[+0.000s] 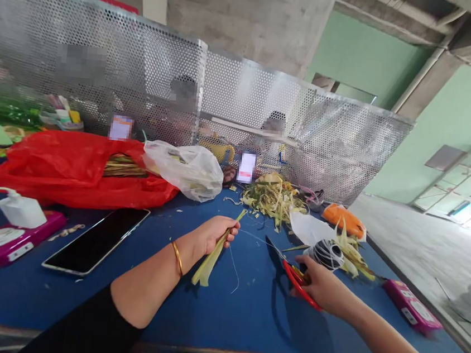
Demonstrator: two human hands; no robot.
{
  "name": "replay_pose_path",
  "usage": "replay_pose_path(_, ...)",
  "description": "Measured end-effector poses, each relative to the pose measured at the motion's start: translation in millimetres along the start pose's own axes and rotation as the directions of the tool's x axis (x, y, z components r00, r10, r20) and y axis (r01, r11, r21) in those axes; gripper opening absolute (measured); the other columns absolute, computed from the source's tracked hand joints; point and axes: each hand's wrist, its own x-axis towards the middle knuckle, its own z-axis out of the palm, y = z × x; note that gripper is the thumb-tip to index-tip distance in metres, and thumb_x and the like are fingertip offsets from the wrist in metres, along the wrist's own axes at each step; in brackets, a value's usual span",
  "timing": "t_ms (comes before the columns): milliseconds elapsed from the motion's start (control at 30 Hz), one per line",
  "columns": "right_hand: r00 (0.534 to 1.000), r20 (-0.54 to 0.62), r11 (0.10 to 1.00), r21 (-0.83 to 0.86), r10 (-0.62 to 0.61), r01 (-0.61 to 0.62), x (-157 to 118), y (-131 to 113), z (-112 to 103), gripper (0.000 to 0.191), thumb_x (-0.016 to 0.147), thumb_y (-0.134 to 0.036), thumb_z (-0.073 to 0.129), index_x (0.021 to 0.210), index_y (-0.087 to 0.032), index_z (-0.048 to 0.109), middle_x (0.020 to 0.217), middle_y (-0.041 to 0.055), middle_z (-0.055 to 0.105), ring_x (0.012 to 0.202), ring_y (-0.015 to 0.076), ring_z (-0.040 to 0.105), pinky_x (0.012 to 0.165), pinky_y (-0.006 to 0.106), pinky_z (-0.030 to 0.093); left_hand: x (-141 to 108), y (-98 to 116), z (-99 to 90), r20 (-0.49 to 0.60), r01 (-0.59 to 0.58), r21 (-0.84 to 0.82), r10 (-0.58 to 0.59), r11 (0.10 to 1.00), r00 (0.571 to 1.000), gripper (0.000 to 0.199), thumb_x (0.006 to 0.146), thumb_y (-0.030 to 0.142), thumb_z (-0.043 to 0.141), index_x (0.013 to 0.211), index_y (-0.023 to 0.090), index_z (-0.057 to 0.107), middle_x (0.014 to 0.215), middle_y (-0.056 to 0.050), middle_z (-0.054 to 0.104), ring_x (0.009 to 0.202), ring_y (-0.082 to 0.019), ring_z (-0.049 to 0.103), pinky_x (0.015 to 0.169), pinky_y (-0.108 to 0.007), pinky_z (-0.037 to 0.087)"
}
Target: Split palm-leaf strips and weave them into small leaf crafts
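Observation:
My left hand is closed around a pale green husk bundle, whose wide end hangs toward the table's front. A thin white thread runs from the bundle to the right, and a loose end curls below it. My right hand is closed on red-handled scissors, the dark blades pointing up and left near the thread. Just behind my right hand a spool of grey-white thread rests on the blue table.
A phone and a purple box with a white charger lie left. Behind are a red plastic bag, a translucent bag and husk scraps. An orange packet and another purple box lie right. A perforated metal screen stands behind.

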Motion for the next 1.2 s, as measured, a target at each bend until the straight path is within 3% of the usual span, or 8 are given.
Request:
replay_pose_path(167,0.97,0.243,0.822,0.557,-0.021,-0.122,-31,18,1,0.074,0.07,-0.029,0.067,0.136,-0.017,0.036,0.078,-0.0015,0.062,0.06,0.0151,0.062,0.053,0.025,0.045,2,1,-2.6,-0.009,-0.013,-0.013,0.013,1.0,1.0,0.018,0.09,0.018,0.044,0.072,0.016,0.048,0.054,0.007,0.042,0.038,-0.004,0.035,0.039,-0.016,0.027)
replay_pose_path(367,0.943,0.321,0.596,0.741,0.088,-0.308,-70,18,4,0.072,0.061,-0.052,0.08,0.123,-0.023,0.056,0.074,-0.0026,0.059,0.048,0.0088,0.051,0.055,0.027,0.05,0,4,-3.1,-0.015,-0.01,-0.024,0.009,1.0,1.0,0.016,0.089,0.017,0.046,0.073,0.016,0.048,0.053,0.006,0.042,0.038,-0.004,0.035,0.039,-0.016,0.027)
replay_pose_path(467,0.934,0.358,0.475,0.823,-0.011,-0.31,-80,13,10,0.067,0.06,-0.062,0.078,0.115,-0.025,0.064,0.082,0.0025,0.066,0.064,0.0163,0.062,0.071,0.033,0.052,-3,6,-2.3,-0.019,-0.009,-0.019,0.008,1.0,1.0,0.016,0.088,0.018,0.047,0.071,0.016,0.047,0.052,0.007,0.041,0.037,-0.004,0.034,0.039,-0.016,0.027)
replay_pose_path(567,0.924,0.351,0.244,0.919,-0.15,-0.31,-79,4,18,0.062,0.066,-0.072,0.066,0.107,-0.026,0.068,0.096,0.0065,0.068,0.085,0.0209,0.064,0.081,0.032,0.049,-6,8,-1.0,-0.013,-0.009,-0.007,0.008,1.0,1.0,0.017,0.087,0.017,0.048,0.07,0.016,0.048,0.052,0.007,0.042,0.037,-0.003,0.034,0.039,-0.016,0.026)
replay_pose_path(700,0.876,0.359,0.062,0.931,-0.322,-0.359,-60,-13,23,0.057,0.077,-0.072,0.054,0.098,-0.021,0.067,0.087,0.0052,0.064,0.065,0.0143,0.057,0.067,0.028,0.046,-7,8,-0.2,0.003,-0.02,0.0,0.02,1.0,1.0,0.018,0.088,0.016,0.044,0.071,0.016,0.048,0.052,0.006,0.043,0.037,-0.003,0.035,0.039,-0.016,0.027)
replay_pose_path(800,0.871,0.364,0.06,0.929,-0.331,-0.365,-42,-31,25,0.056,0.084,-0.07,0.044,0.092,-0.017,0.062,0.077,0.0031,0.058,0.053,0.0103,0.047,0.057,0.025,0.042,-5,6,-0.9,0.023,-0.031,0.004,0.03,1.0,0.999,0.017,0.088,0.017,0.045,0.071,0.015,0.049,0.053,0.006,0.043,0.039,-0.003,0.037,0.04,-0.016,0.027)
replay_pose_path(1000,0.942,0.301,0.151,0.949,-0.151,-0.279,-13,-53,30,0.044,0.088,-0.061,0.047,0.083,-0.017,0.055,0.069,-0.0025,0.051,0.046,0.0061,0.04,0.049,0.02,0.038,-6,4,0.9,0.075,-0.039,0.017,0.038,0.999,0.996,0.016,0.085,0.02,0.053,0.07,0.016,0.049,0.054,0.007,0.042,0.039,-0.003,0.036,0.039,-0.016,0.026)
replay_pose_path(1200,0.987,0.046,0.631,0.773,-0.153,0.062,-9,-34,27,0.047,0.08,-0.063,0.057,0.083,-0.017,0.058,0.06,-0.0042,0.053,0.043,0.0076,0.044,0.044,0.022,0.04,-13,15,-1.7,0.072,-0.097,-0.005,0.097,0.995,0.993,0.017,0.086,0.016,0.047,0.07,0.015,0.051,0.054,0.005,0.044,0.038,-0.005,0.037,0.037,-0.017,0.027)
